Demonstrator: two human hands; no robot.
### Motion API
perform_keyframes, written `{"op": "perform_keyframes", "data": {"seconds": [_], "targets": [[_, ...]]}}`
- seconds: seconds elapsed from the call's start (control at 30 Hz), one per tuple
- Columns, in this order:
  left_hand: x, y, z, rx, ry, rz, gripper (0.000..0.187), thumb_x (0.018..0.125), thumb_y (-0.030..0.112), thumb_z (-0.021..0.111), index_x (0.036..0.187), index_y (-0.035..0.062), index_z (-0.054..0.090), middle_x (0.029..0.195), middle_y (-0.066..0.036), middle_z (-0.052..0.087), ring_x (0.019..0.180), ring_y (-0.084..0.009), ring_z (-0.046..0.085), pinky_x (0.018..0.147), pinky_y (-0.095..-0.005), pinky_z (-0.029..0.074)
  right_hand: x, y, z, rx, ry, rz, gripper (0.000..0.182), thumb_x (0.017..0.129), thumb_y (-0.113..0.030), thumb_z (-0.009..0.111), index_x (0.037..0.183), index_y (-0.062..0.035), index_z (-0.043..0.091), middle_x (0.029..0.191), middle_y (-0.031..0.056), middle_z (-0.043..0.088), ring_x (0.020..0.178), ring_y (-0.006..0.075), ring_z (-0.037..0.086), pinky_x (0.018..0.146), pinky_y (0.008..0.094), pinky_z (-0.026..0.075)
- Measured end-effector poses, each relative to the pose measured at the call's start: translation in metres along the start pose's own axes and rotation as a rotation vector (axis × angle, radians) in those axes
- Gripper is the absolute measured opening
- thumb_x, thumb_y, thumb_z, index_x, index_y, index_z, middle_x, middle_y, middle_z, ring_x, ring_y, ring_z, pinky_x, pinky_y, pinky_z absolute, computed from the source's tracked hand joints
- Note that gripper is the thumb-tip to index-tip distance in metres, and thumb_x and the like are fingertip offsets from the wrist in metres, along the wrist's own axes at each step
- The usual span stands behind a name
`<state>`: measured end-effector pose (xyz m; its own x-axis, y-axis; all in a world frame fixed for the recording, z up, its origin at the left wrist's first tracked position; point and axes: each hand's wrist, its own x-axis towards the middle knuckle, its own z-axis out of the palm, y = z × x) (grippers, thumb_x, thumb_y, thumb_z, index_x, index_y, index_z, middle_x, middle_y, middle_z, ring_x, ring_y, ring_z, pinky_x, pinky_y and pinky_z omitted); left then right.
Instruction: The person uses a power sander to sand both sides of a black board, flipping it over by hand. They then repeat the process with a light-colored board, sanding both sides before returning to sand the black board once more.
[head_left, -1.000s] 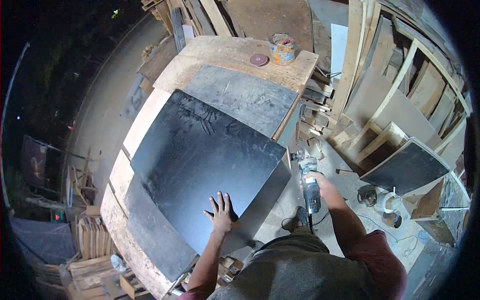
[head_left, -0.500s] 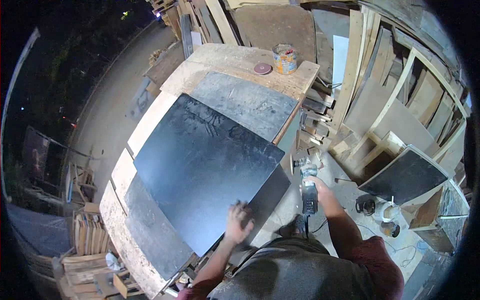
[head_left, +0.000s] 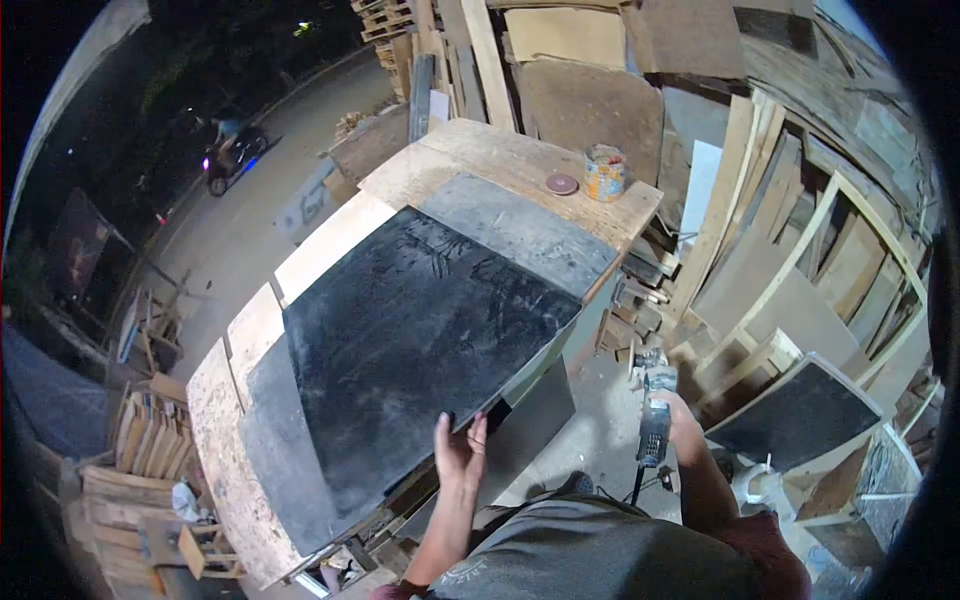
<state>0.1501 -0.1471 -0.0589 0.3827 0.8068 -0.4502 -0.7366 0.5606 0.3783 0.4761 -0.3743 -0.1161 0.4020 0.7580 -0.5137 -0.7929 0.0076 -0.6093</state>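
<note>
My left hand (head_left: 462, 455) is at the near edge of a large black panel (head_left: 420, 330), thumb and fingers closed about the edge; the exact hold is partly hidden. Dusty smears mark the panel's top face. It lies over a grey board (head_left: 530, 220) on a wooden workbench (head_left: 232, 470). Off the bench's right side, my right hand (head_left: 678, 418) is wrapped round an angle grinder (head_left: 655, 425). The grinder hangs with its disc end up and its cord running down, apart from the panel.
A paint can (head_left: 604, 175) and a reddish sanding disc (head_left: 562, 184) sit on the bench's far end. Wood boards (head_left: 745, 190) lean at the right, near another dark panel (head_left: 795, 415). A motorbike (head_left: 232, 165) with a rider is on the road.
My left hand has gone from above the panel's surface to its near edge and turned. The panel's bright sheen has dulled. My right hand still holds the grinder; a motorbike has appeared.
</note>
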Motion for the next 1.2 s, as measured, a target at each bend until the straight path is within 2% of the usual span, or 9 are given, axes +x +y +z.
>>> {"op": "perform_keyframes", "data": {"seconds": [0.13,0.2,0.27,0.3,0.6,0.67,0.73,0.93,1.2], "targets": [[-0.006,0.046,0.058,0.291,-0.033,0.439,0.027,0.087,0.016,0.069,0.109,0.0036,0.058,0.109,-0.013,0.063,0.106,-0.0282,0.061,0.097,-0.0428,0.05,0.001,0.012,-0.015,-0.038,-0.002,-0.075,0.021,0.085,-0.024,0.062,0.093,-0.0049,0.061,0.075,0.0075,0.065,0.065,0.0189,0.065,0.062,0.0315,0.054],[-0.01,0.061,0.077,0.228,-0.059,0.546,0.024,0.083,-0.002,0.062,0.107,-0.0017,0.057,0.108,-0.013,0.062,0.105,-0.0279,0.06,0.097,-0.0422,0.05,-0.002,0.016,-0.016,-0.014,0.038,-0.064,0.021,0.084,-0.024,0.063,0.092,-0.0048,0.061,0.074,0.0073,0.064,0.064,0.0189,0.065,0.063,0.0306,0.054],[-0.012,0.084,0.088,0.211,-0.083,0.539,0.024,0.081,-0.005,0.059,0.105,-0.0046,0.057,0.108,-0.014,0.062,0.103,-0.0287,0.061,0.096,-0.0414,0.05,-0.016,0.021,-0.004,-0.013,0.004,-0.102,0.021,0.083,-0.023,0.064,0.091,-0.0047,0.061,0.073,0.0072,0.064,0.063,0.0195,0.064,0.062,0.0313,0.054],[0.0,0.101,0.081,0.17,-0.223,0.56,0.045,0.078,-0.007,0.059,0.122,-0.0003,0.052,0.116,-0.014,0.059,0.109,-0.0282,0.059,0.099,-0.0459,0.048,-0.033,0.016,0.017,-0.071,0.069,-0.119,0.021,0.083,-0.023,0.064,0.091,-0.0046,0.061,0.073,0.0075,0.064,0.063,0.0199,0.064,0.062,0.0317,0.054],[-0.076,0.239,0.101,0.245,-0.482,0.458,0.03,0.078,0.0,0.056,0.108,-0.0038,0.059,0.108,-0.014,0.066,0.098,-0.0272,0.065,0.092,-0.0403,0.052,-0.074,0.079,0.019,0.071,0.156,-0.208,0.022,0.087,-0.025,0.062,0.097,-0.0049,0.06,0.078,0.0078,0.064,0.069,0.0185,0.064,0.065,0.0308,0.052],[-0.039,0.309,0.038,0.222,-0.608,0.374,0.031,0.077,0.001,0.056,0.108,-0.0043,0.059,0.108,-0.014,0.066,0.099,-0.0264,0.064,0.092,-0.039,0.051,-0.076,0.098,0.012,0.141,0.099,-0.158,0.021,0.087,-0.024,0.059,0.095,-0.0044,0.06,0.079,0.0093,0.065,0.068,0.0202,0.064,0.063,0.0334,0.053],[-0.053,0.328,0.041,0.146,-0.452,0.412,0.04,0.078,0.002,0.054,0.117,-0.0062,0.055,0.117,-0.018,0.062,0.105,-0.0299,0.062,0.095,-0.0414,0.05,-0.08,0.115,0.015,0.17,0.162,-0.099,0.023,0.087,-0.025,0.058,0.094,-0.0031,0.059,0.079,0.0119,0.065,0.068,0.0239,0.065,0.063,0.0368,0.054],[-0.017,0.393,-0.03,0.131,-0.586,0.173,0.045,0.081,0.009,0.054,0.124,-0.006,0.053,0.123,-0.019,0.061,0.112,-0.037,0.06,0.097,-0.0518,0.05,-0.079,0.167,0.0,0.141,0.066,-0.054,0.029,0.088,-0.026,0.054,0.092,0.0021,0.061,0.079,0.0156,0.065,0.069,0.0286,0.066,0.064,0.0401,0.055],[0.077,0.399,-0.179,0.483,-0.072,0.149,0.038,0.088,0.017,0.062,0.122,0.0027,0.056,0.111,-0.014,0.066,0.098,-0.0334,0.064,0.086,-0.0461,0.055,-0.087,0.188,0.012,0.088,0.154,-0.082,0.034,0.086,-0.031,0.06,0.093,0.0011,0.065,0.077,0.0109,0.067,0.064,0.0231,0.065,0.062,0.0353,0.054]]}}
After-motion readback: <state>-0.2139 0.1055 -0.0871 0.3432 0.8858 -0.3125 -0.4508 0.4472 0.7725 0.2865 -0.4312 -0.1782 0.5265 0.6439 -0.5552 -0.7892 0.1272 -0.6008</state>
